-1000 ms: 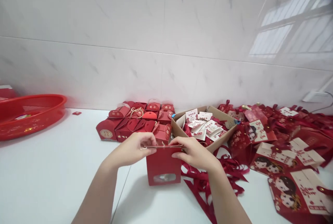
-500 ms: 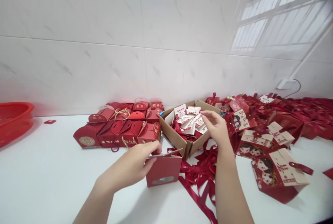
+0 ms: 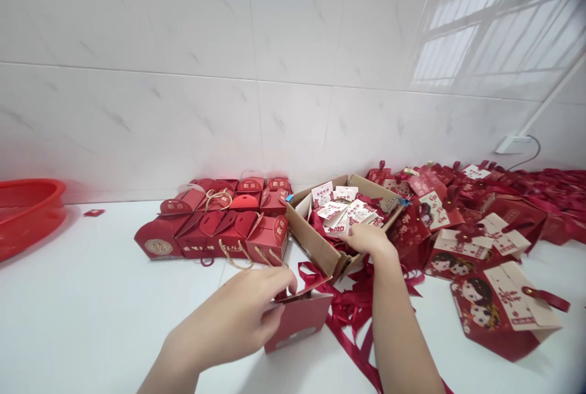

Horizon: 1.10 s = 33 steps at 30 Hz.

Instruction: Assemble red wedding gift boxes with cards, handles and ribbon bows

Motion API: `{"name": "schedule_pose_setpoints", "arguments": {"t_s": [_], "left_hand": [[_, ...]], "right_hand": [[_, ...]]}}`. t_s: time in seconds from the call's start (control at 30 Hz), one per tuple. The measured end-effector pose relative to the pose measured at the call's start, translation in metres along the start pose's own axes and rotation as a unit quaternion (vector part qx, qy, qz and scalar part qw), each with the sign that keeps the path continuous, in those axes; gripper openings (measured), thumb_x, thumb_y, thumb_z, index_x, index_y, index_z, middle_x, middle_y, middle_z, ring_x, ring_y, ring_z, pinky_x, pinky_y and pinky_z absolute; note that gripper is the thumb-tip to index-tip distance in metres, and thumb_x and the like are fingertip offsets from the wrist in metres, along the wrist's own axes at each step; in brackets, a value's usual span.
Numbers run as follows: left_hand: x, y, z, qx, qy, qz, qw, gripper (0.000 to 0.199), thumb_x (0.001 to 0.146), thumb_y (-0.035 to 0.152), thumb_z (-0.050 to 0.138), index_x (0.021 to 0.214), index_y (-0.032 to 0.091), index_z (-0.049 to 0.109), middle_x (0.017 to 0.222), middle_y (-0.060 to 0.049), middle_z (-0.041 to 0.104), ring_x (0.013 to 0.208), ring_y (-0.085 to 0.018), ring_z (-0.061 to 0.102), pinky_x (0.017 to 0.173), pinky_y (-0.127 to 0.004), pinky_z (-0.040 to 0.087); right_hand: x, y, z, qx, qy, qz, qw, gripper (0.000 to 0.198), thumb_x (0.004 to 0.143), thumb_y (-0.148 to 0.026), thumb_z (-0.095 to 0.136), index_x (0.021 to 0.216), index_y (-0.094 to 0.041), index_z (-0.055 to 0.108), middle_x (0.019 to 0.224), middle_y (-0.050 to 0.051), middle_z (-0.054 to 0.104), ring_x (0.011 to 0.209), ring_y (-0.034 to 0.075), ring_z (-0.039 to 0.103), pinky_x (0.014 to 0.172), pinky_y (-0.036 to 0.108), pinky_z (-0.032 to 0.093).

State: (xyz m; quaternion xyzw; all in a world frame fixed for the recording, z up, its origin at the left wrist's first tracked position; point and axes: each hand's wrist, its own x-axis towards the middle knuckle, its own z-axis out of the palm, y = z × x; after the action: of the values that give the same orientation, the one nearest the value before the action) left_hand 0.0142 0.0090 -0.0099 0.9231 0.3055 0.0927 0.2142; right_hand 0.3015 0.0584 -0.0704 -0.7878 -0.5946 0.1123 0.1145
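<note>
My left hand (image 3: 249,305) pinches the top edge of a small red gift box (image 3: 300,321), which stands upright at the near middle with its top open and an oval window low on its front. My right hand (image 3: 368,240) is down at the near side of a low cardboard box (image 3: 311,244). Its fingers are curled together against the printed white cards (image 3: 336,217) inside; their tips are partly hidden, so what they hold cannot be made out. Dark red ribbons (image 3: 350,308) lie loose between the two arms.
Closed red gift boxes (image 3: 233,232) stand in rows left of the cardboard box. More red-and-cream gift boxes (image 3: 508,305) and a heap of red ribbon (image 3: 563,196) fill the right. A red basin (image 3: 34,217) is at far left, and a tiled wall (image 3: 192,125) rises behind.
My right hand has moved from above the cards down and slightly left to the near side of the cardboard box. My left hand and its gift box have shifted slightly right and nearer.
</note>
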Motion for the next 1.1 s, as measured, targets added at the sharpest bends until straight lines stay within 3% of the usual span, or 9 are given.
{"name": "schedule_pose_setpoints", "arguments": {"t_s": [0.23,0.3,0.37,0.5,0.63,0.87,1.0,1.1], "left_hand": [[0.001,-0.005,-0.004,-0.021,0.019,-0.004,1.000,0.020,0.082,0.020,0.042,0.092,0.023,0.060,0.083,-0.003,0.063,0.075,-0.017,0.059,0.063,-0.025,0.043],[0.003,-0.007,-0.004,-0.027,0.027,-0.009,0.999,0.020,0.083,0.022,0.043,0.094,0.023,0.060,0.085,-0.003,0.064,0.077,-0.018,0.060,0.065,-0.025,0.044],[0.003,-0.008,-0.004,-0.034,0.035,-0.012,0.999,0.021,0.085,0.024,0.044,0.097,0.024,0.061,0.088,-0.003,0.064,0.080,-0.018,0.060,0.067,-0.026,0.045],[0.002,-0.008,-0.006,-0.053,0.059,-0.008,0.997,0.028,0.083,0.035,0.053,0.109,0.026,0.059,0.104,-0.005,0.063,0.092,-0.020,0.059,0.075,-0.029,0.047],[0.004,-0.005,-0.006,-0.088,0.099,-0.015,0.991,0.041,0.080,0.045,0.058,0.117,0.028,0.056,0.113,-0.006,0.060,0.100,-0.022,0.057,0.082,-0.032,0.049],[0.013,-0.002,-0.001,-0.256,0.191,-0.045,0.947,0.037,0.090,0.045,0.041,0.110,0.020,0.060,0.102,-0.007,0.063,0.083,-0.017,0.061,0.074,-0.030,0.052],[0.012,0.003,-0.003,-0.338,0.186,-0.032,0.922,0.042,0.091,0.048,0.037,0.100,0.018,0.066,0.095,-0.006,0.065,0.085,-0.018,0.061,0.078,-0.031,0.052],[0.011,0.006,-0.004,-0.383,0.169,-0.034,0.907,0.038,0.090,0.047,0.042,0.103,0.019,0.065,0.094,-0.005,0.066,0.087,-0.018,0.061,0.082,-0.033,0.051]], "right_hand": [[-0.006,0.000,-0.008,0.032,0.016,-0.044,0.998,0.040,0.080,-0.042,0.050,0.048,-0.019,0.051,0.056,0.008,0.062,0.057,0.022,0.059,0.056,0.032,0.041],[-0.011,0.000,-0.015,0.051,0.032,-0.071,0.996,0.039,0.084,-0.039,0.045,0.053,-0.018,0.057,0.058,0.006,0.064,0.060,0.021,0.059,0.057,0.030,0.042],[-0.016,-0.002,-0.022,0.108,0.090,-0.098,0.985,0.034,0.084,-0.035,0.044,0.064,-0.018,0.066,0.071,0.006,0.070,0.070,0.021,0.063,0.065,0.030,0.045],[-0.030,-0.009,-0.029,0.285,0.248,-0.140,0.915,0.022,0.078,-0.032,0.056,0.083,-0.019,0.073,0.093,0.008,0.073,0.089,0.025,0.066,0.081,0.037,0.049],[-0.048,-0.027,-0.030,0.337,0.321,-0.213,0.859,0.016,0.078,-0.028,0.061,0.084,-0.021,0.074,0.098,0.007,0.072,0.094,0.024,0.066,0.085,0.040,0.051],[-0.069,-0.056,-0.028,0.331,0.318,-0.391,0.798,0.026,0.082,-0.011,0.056,0.098,-0.026,0.070,0.109,0.005,0.069,0.100,0.021,0.064,0.088,0.039,0.052],[-0.073,-0.064,-0.024,0.324,0.318,-0.479,0.752,0.044,0.080,-0.002,0.054,0.113,-0.030,0.064,0.117,0.005,0.065,0.103,0.022,0.062,0.086,0.041,0.053],[-0.073,-0.069,-0.021,0.308,0.321,-0.497,0.745,0.045,0.080,-0.002,0.054,0.115,-0.030,0.062,0.120,0.006,0.064,0.105,0.024,0.061,0.087,0.044,0.052]]}}
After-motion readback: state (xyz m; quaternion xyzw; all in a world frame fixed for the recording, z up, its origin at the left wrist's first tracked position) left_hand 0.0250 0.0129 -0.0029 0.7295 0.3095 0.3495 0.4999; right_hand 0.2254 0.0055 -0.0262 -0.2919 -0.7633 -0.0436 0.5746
